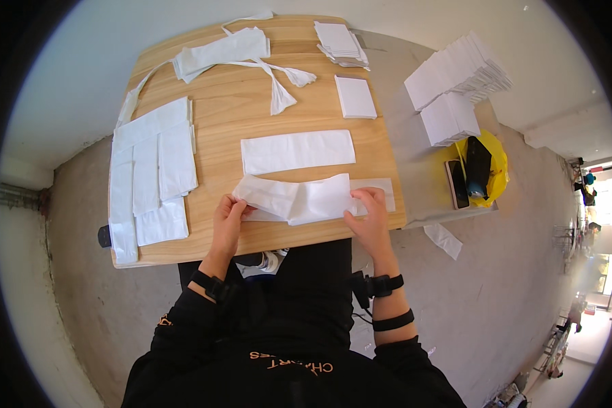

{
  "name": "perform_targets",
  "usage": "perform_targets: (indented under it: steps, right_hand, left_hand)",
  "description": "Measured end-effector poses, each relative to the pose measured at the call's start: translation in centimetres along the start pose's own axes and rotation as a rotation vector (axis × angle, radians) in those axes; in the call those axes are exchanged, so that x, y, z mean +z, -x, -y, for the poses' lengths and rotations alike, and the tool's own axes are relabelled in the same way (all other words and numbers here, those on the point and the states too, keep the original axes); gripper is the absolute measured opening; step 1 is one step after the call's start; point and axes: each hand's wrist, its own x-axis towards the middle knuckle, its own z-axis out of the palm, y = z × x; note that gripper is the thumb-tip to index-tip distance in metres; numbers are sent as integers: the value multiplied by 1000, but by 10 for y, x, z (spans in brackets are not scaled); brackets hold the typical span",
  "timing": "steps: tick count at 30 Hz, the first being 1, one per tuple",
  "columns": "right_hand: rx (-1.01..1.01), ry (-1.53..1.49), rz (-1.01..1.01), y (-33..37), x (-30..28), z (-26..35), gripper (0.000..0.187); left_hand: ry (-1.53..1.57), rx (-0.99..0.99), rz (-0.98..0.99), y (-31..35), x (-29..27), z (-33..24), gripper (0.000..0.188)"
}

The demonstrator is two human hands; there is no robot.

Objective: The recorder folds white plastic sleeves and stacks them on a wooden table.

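A thin white folded sheet (319,197), possibly a flat plastic bag, lies along the table's near edge, its left part lifted and bent over. My left hand (228,216) pinches the sheet's left end between thumb and fingers. At its right end, my right hand (369,221) has thumb and fingertips curved but apart, close to the edge, with nothing gripped between them. Beneath that hand another flat white piece (381,189) shows. Just beyond lies a smooth white strip (298,151).
Overlapping white strips (153,163) cover the wooden table's left side. Tied white strips (228,53) lie at the back. White card stacks (340,42) and a white block (355,96) sit back right. A side surface holds white stacks (449,117), a phone (457,183) and a yellow bag (498,170).
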Motion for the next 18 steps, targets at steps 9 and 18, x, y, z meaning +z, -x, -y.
perform_targets:
  steps: [9, 18]
  right_hand:
    - [-69, 142, 269, -6, -13, -23, 26]
    - [143, 349, 232, -1, -24, -46, 15]
  left_hand:
    - [-27, 13, 22, -3, -4, 5, 6]
    - [-12, 3, 21, -3, -5, 4, 5]
